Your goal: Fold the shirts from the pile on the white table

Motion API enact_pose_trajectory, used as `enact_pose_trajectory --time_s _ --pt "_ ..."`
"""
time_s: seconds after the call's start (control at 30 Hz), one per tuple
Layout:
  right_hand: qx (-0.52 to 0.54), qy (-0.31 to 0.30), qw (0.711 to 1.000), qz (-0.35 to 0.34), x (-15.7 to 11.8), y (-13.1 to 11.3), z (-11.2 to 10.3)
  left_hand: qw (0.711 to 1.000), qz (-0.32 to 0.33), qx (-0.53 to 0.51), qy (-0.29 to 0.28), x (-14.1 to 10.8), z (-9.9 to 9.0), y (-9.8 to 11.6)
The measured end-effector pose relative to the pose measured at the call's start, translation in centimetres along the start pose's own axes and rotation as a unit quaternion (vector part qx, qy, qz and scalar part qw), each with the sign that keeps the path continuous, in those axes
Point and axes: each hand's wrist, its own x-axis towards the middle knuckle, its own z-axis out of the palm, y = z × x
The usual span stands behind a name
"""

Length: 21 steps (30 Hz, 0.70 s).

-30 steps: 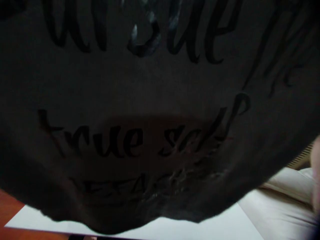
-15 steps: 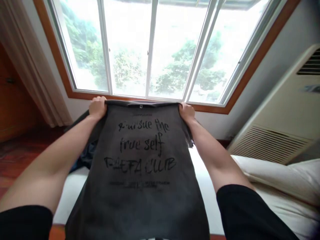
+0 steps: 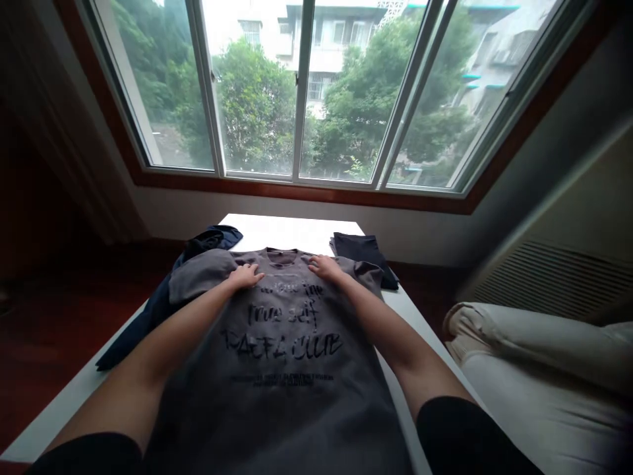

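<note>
A dark grey T-shirt (image 3: 281, 409) with black lettering lies front up on a white table (image 3: 291, 227), its collar toward the window and its sleeves spread to both sides. My left hand (image 3: 246, 276) rests on the shirt's upper chest near the left shoulder, fingers stretched out over the cloth. On the other side of the collar, my right hand (image 3: 326, 267) lies on the fabric with its fingers extended. Neither hand grips the shirt. The hem runs out of view at the bottom.
Dark blue clothing (image 3: 143, 323) lies along the table's left side, partly under the sleeve. A folded dark garment pile (image 3: 361, 254) sits at the far right corner. To the right stands a cream sofa (image 3: 524, 382). Beyond the table is a window (image 3: 297, 99).
The shirt, held up by its shoulders before, now lies down on the table. Both hands have let go of the shoulders and moved inward onto the chest.
</note>
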Motion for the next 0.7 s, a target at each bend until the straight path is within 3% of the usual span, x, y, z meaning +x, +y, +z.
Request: enact_pose_trajectory --time_s 0.13,0.27,0.7 --pt "0.004 -0.033 0.999 0.034 0.5 -0.8 4.3 0.999 -0.040 -0.003 -0.003 0.1 3.1 0.3" --pt "-0.003 -0.046 0.996 0.076 2.2 -0.5 6.9 0.999 -0.032 -0.011 0.014 1.0 4.8 -0.2" --pt "0.012 -0.040 0.993 0.110 7.9 1.2 7.2 0.999 -0.012 -0.030 -0.010 8.8 3.9 -1.1"
